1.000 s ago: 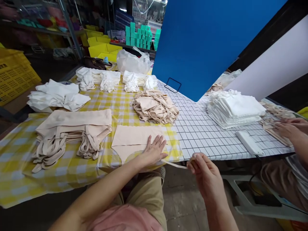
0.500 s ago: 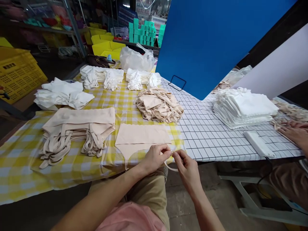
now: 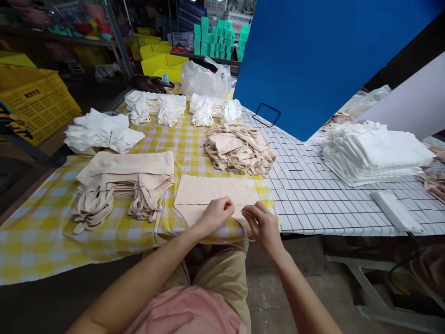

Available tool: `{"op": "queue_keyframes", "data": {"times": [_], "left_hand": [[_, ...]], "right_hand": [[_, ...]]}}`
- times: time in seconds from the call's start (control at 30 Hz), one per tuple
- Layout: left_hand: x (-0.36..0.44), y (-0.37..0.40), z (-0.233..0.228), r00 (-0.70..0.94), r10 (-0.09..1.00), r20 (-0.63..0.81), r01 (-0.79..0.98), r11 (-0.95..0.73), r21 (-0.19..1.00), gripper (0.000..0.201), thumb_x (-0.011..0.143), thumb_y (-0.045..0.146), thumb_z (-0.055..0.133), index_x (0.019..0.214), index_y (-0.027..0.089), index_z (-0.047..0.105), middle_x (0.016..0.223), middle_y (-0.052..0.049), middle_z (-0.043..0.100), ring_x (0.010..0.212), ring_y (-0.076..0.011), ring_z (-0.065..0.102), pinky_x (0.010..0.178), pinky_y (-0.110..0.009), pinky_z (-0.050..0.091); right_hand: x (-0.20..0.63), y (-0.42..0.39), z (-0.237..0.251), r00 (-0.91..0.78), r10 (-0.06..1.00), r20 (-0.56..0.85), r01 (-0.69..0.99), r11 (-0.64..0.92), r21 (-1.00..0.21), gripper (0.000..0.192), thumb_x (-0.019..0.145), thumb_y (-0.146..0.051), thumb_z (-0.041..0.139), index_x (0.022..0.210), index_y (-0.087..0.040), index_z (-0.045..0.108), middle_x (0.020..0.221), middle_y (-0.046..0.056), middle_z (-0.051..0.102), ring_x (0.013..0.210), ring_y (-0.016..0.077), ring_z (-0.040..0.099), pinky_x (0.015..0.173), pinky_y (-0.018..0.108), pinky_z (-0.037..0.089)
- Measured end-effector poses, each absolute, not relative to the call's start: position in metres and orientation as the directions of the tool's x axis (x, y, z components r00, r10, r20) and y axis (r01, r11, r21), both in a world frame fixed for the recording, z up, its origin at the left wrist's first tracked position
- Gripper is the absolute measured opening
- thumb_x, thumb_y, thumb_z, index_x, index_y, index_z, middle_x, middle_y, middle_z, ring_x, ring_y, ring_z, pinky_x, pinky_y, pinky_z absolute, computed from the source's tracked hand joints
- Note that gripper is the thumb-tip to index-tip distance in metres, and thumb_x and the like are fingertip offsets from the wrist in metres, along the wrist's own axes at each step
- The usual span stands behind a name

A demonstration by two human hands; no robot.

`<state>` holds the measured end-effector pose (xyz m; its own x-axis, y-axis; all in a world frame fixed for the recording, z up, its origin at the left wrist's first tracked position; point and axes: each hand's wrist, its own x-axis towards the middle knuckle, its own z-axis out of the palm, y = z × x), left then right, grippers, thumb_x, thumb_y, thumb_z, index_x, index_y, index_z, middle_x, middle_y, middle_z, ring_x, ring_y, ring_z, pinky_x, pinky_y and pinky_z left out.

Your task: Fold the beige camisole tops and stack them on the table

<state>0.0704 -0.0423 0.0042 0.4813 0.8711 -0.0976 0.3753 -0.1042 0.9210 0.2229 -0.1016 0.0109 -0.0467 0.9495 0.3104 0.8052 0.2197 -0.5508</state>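
Note:
A flat beige garment point(image 3: 212, 192) lies near the front edge of the yellow checked tablecloth point(image 3: 41, 222). My left hand point(image 3: 214, 214) rests on its lower edge with fingers pinched on a thin beige strap. My right hand point(image 3: 262, 225) sits just to the right, also pinching that strap against the garment's lower right corner. To the left lies a neat stack of folded beige garments point(image 3: 125, 178) with straps hanging toward me. Behind is a loose heap of beige garments point(image 3: 238, 148).
White garment piles point(image 3: 100, 132) point(image 3: 212, 109) sit at the back left. A tall stack of white pieces point(image 3: 375, 150) and a white flat block point(image 3: 396, 211) lie on the black-gridded cloth point(image 3: 306, 195). A blue board point(image 3: 313, 60) stands behind. Another person's fingers point(image 3: 438, 189) show at the right edge.
My right hand has brought the stretched strap in from the right to the garment. My left hand went from flat on the cloth to pinching. The view shifted right.

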Motion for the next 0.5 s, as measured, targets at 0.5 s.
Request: {"op": "queue_keyframes", "data": {"times": [0.5], "left_hand": [[0.075, -0.011, -0.018, 0.675, 0.721, 0.158, 0.675, -0.690, 0.261, 0.016, 0.085, 0.016, 0.046, 0.085, 0.015, 0.062, 0.092, -0.007, 0.059, 0.093, -0.0197, 0.051, 0.079, -0.031, 0.045]], "right_hand": [[0.229, -0.055, -0.016, 0.001, 0.991, 0.137, 0.791, 0.083, -0.606, 0.017, 0.083, -0.021, 0.047, 0.071, -0.019, 0.060, 0.076, 0.004, 0.062, 0.071, 0.0171, 0.056, 0.065, 0.026, 0.039]]}}
